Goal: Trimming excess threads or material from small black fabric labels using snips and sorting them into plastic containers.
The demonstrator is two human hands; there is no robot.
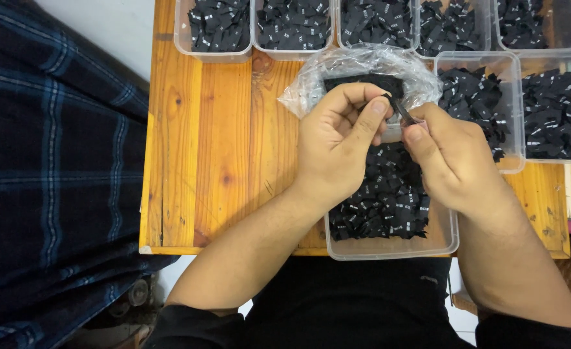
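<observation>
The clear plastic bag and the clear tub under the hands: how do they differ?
The plastic bag is soft, crinkled and open-mouthed; the tub is rigid with straight walls. The bag lies behind both hands, the left hand and right hand; the tub sits beneath them at the table's near edge. Both are see-through and hold black labels.

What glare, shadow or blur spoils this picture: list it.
Head view: even light, sharp throughout; white glare on the crinkled plastic bag; soft shadow under the left hand and right hand; black labels merge into a dark mass.
</observation>
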